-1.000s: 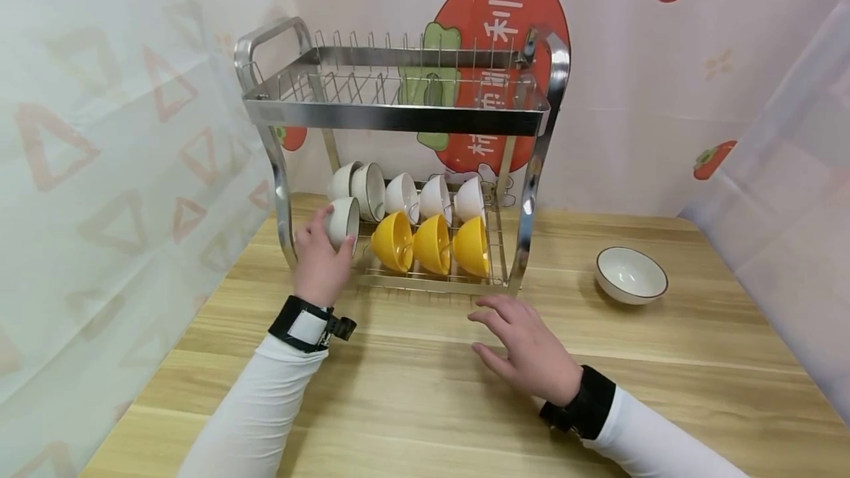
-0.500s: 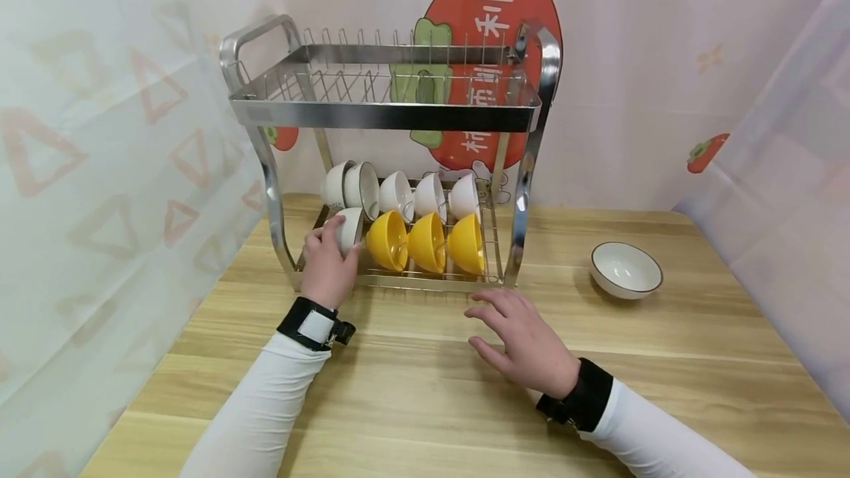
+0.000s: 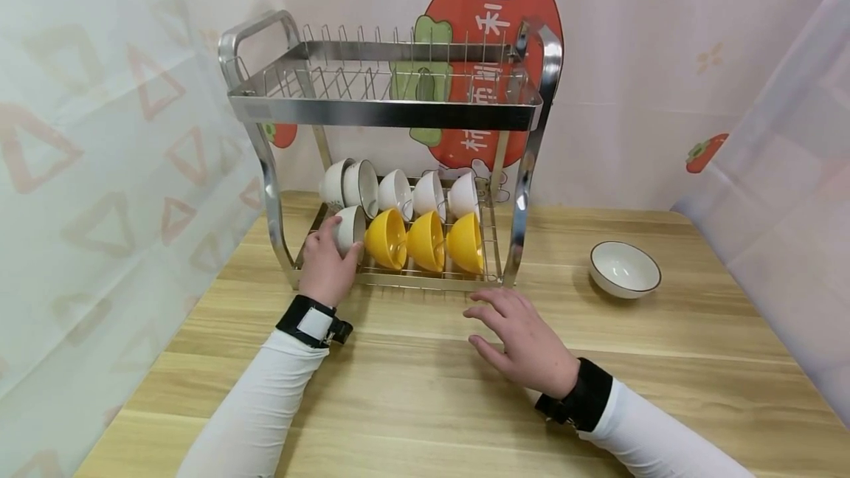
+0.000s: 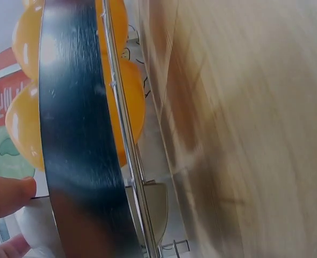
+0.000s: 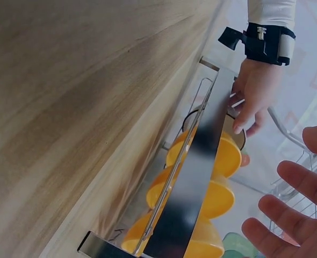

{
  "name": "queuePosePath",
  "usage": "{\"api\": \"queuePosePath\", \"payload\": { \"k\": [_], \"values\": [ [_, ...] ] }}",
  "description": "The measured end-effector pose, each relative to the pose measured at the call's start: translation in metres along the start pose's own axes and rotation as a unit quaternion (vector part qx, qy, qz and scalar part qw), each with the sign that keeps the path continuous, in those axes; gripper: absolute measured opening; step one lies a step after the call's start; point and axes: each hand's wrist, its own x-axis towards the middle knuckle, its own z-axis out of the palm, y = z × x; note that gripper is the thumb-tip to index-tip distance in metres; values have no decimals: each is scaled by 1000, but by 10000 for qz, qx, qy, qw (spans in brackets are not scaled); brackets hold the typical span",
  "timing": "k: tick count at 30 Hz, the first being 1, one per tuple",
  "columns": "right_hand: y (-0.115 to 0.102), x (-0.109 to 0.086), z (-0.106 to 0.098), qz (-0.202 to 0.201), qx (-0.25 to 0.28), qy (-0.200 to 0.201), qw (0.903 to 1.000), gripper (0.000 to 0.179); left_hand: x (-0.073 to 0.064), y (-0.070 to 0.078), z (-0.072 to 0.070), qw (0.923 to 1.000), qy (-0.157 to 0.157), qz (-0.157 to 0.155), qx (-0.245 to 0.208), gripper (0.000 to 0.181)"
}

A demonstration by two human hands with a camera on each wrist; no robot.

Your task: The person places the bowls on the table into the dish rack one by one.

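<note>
At the front left of the rack's lower shelf, my left hand (image 3: 327,262) grips a white bowl with a dark rim (image 3: 352,227). The bowl stands on edge, its mouth facing right, with my thumb at the near side of the rim and fingers over its back. In the left wrist view, the bowl (image 4: 37,226) is partly hidden behind the shelf's metal front rail (image 4: 78,107). My right hand (image 3: 524,345) hovers over the table before the rack's right front, fingers spread and holding nothing. Three yellow bowls (image 3: 425,242) stand on edge right of the gripped bowl.
Behind them, two dark-rimmed bowls (image 3: 358,189) and three plain white bowls (image 3: 430,194) stand in the back row. The steel two-tier rack (image 3: 385,113) has wire dividers on top. Another dark-rimmed bowl (image 3: 624,270) sits upright on the wooden table (image 3: 412,389) at right.
My left hand has shifted slightly right and lowered the white bowl into the front row, beside the first yellow one. The view has moved a little; my right hand holds its pose.
</note>
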Motion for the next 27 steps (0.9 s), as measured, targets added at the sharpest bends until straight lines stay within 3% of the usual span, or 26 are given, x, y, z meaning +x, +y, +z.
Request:
{"api": "queuePosePath", "payload": {
  "k": [8, 16, 22, 27],
  "values": [
    [-1, 0, 0, -10, 18, -38, 10000, 30, 7, -6, -5, 9990, -358, 99, -267, 63],
    [-2, -2, 1, -36, 19, -47, 10000, 30, 7, -7, -3, 9981, -575, 4, -208, 64],
    [-3, -3, -2, 19, 32, -62, 10000, 31, 6, -8, -4, 9993, -336, 67, -114, 65],
    [-1, -3, -7, 9, 3, 10, 10000, 33, 1, 4, -13, 9991, -6, 415, 44, 70]
  ]
}}
